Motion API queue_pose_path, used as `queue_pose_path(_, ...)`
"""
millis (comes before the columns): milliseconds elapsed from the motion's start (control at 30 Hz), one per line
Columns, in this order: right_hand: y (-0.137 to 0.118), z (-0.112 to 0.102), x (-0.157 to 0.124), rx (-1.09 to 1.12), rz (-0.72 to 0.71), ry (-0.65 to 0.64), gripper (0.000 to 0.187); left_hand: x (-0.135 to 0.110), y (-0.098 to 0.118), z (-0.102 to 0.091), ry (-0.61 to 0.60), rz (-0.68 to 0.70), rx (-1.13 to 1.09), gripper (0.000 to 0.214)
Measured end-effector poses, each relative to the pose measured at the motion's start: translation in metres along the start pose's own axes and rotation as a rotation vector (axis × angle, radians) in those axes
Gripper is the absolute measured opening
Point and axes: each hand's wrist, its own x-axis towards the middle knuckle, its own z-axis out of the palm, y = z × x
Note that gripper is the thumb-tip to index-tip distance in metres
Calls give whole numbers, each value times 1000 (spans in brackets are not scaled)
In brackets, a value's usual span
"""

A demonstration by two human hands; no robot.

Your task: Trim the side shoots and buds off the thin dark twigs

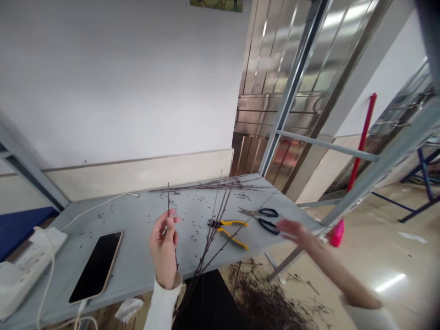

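Observation:
My left hand (pixel 165 240) is closed in a pinch around a thin brown twig (pixel 168 197), which stands upright with its tip above the fingers. A small pale, blurred piece shows beside the thumb; I cannot make out what it is. My right hand (pixel 294 233), blurred by motion, has its fingers stretched toward the dark-blue handles of the scissors (pixel 268 221); whether it touches them is unclear. Yellow-handled cutting pliers (pixel 233 231) lie with jaws pointing left. Several long budded branches (pixel 209 236) rise from my lap in front of them.
More branches (pixel 206 185) lie along the back of the grey table (pixel 137 256), amid scattered small buds. At left are a phone (pixel 98 266) and a white power strip (pixel 30 270) with cables. Cut twigs (pixel 271 298) pile on the floor. A metal post (pixel 292 87) stands at right.

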Motion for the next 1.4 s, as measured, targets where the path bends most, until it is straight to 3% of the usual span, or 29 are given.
queue_pose_path(200,2,129,-32,314,195,-362,63,-3,2,4,-42,9,55,32)
queue_pose_path(267,1,158,-33,406,260,-440,65,-4,2,5,-69,15,82,32)
queue_pose_path(333,1,174,-32,420,332,-472,54,-4,2,5,-104,21,112,31)
queue_pose_path(533,-8,177,-19,393,371,-475,49,2,5,3,-271,7,172,30)
queue_pose_path(767,-35,176,6,391,269,-572,45,13,4,7,-522,-45,184,36)
queue_pose_path(933,-46,175,29,439,250,-512,40,22,8,9,-569,-33,218,38)
queue_pose_path(1100,-53,175,43,469,268,-442,41,21,-1,7,-740,-137,146,36)
queue_pose_path(1200,-57,178,46,447,249,-407,39,17,-12,8,-721,-143,151,37)
queue_pose_path(1400,-63,184,50,387,211,-342,39,10,-18,7,-682,-18,270,39)
